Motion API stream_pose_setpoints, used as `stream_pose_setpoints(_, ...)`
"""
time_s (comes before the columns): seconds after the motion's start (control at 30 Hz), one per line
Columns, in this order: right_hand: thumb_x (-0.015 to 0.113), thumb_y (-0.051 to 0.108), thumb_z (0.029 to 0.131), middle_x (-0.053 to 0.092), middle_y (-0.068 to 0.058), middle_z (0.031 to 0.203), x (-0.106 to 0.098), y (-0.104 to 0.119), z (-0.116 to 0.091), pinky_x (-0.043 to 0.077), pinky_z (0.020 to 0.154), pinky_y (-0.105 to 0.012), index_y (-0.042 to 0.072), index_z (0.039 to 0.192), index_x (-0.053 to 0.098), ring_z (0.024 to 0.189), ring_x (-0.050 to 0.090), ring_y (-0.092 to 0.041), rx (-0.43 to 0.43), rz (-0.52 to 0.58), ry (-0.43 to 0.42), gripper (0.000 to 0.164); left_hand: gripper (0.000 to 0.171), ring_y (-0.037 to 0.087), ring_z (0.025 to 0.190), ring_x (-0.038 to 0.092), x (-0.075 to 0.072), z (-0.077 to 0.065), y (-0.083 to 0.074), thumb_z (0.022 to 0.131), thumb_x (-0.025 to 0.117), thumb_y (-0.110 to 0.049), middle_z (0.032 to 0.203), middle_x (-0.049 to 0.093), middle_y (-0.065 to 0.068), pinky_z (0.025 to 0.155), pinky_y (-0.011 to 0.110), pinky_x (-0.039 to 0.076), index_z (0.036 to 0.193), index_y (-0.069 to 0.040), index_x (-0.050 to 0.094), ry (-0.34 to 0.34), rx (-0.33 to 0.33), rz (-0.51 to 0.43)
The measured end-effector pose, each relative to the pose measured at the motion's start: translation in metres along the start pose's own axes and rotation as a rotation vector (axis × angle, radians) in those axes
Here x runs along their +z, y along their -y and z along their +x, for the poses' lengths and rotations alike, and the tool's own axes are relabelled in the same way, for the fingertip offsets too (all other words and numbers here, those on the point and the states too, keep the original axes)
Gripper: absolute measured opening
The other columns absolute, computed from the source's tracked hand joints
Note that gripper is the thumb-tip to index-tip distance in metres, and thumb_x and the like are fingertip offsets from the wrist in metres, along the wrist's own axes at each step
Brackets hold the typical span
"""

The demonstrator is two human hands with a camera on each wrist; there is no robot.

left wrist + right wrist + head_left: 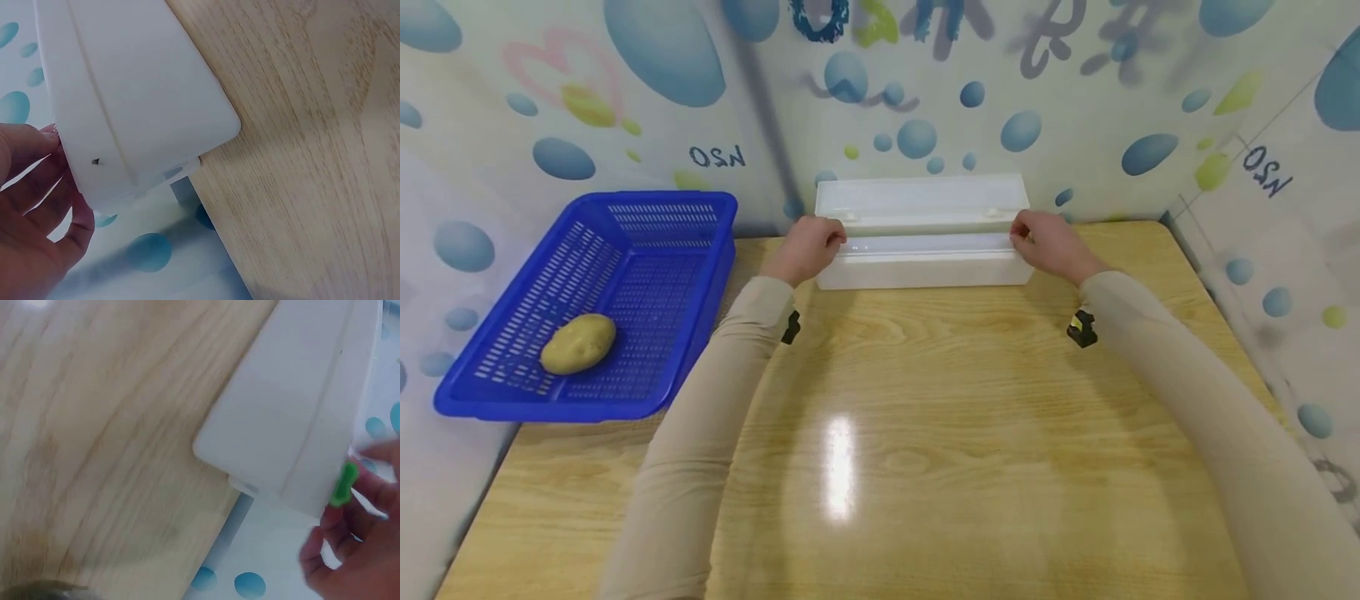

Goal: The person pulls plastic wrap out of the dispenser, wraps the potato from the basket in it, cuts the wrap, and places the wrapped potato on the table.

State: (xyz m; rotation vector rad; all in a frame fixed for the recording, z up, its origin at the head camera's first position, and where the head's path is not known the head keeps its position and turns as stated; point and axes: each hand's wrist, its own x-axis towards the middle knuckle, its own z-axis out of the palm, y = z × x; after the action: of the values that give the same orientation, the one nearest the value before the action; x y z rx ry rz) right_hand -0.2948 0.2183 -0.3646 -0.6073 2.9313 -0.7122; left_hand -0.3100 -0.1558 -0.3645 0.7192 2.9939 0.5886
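Observation:
A long white cling film dispenser (925, 273) lies at the back of the table, its lid (922, 198) raised against the wall. Along its top runs a glossy clear strip of cling film (928, 244). At the left end my left hand (807, 248) pinches the film's edge between thumb and finger, the other fingers bent against the box. My right hand (1052, 243) pinches at the opposite end, its thumb blurred in the right wrist view. Beside those fingers a green slider (344, 485) sits on the box's edge. The film is hard to make out in the wrist views.
A blue plastic basket (700, 333) stands on the left of the table, with a potato (578, 343) inside. The wooden table (925, 417) ends at a patterned wall (917, 100) behind the dispenser; another wall borders the right side.

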Motion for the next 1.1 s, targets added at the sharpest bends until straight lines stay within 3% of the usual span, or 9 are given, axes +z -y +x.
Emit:
stream_pose_setpoints(0.23,0.054,0.015,0.096,0.057,-0.025,0.105,-0.001,-0.001,0.003,0.042,0.085,-0.048,-0.009,0.112,0.053,0.093,0.052,-0.036,0.065,0.062,0.046,0.028,0.016,0.030,0.087,0.057,0.000,0.003,0.000,0.095,0.052,0.001,0.098,0.066,0.018,0.081,0.042,0.047,0.100,0.004,0.067,0.013,-0.025,-0.024)
stream_pose_setpoints(0.57,0.054,0.010,0.096,0.063,-0.022,0.100,0.003,-0.007,0.007,0.045,0.083,-0.049,-0.005,0.103,0.063,0.090,0.056,-0.035,0.051,-0.022,-0.055,0.019,0.015,0.030,0.084,0.055,-0.001,0.004,0.001,0.096,0.051,-0.001,0.095,0.064,0.018,0.079,0.041,0.045,0.098,0.004,0.065,-0.003,-0.022,-0.057)
stream_pose_setpoints(0.93,0.058,0.013,0.095,0.064,-0.019,0.096,0.002,-0.015,0.002,0.042,0.077,-0.043,-0.003,0.102,0.067,0.085,0.054,-0.031,0.015,0.072,-0.103,0.020,0.013,0.030,0.078,0.053,-0.006,0.002,0.003,0.095,0.052,-0.001,0.088,0.062,0.017,0.074,0.040,0.044,0.095,0.004,0.064,-0.032,0.012,-0.095)
stream_pose_setpoints(1.1,0.057,0.011,0.096,0.064,-0.018,0.092,0.005,-0.016,0.001,0.040,0.071,-0.039,-0.003,0.100,0.067,0.082,0.053,-0.030,-0.008,0.084,-0.159,0.019,0.015,0.027,0.079,0.053,-0.006,0.003,0.003,0.097,0.052,-0.003,0.089,0.062,0.016,0.074,0.039,0.044,0.097,0.003,0.065,-0.024,-0.019,-0.145)
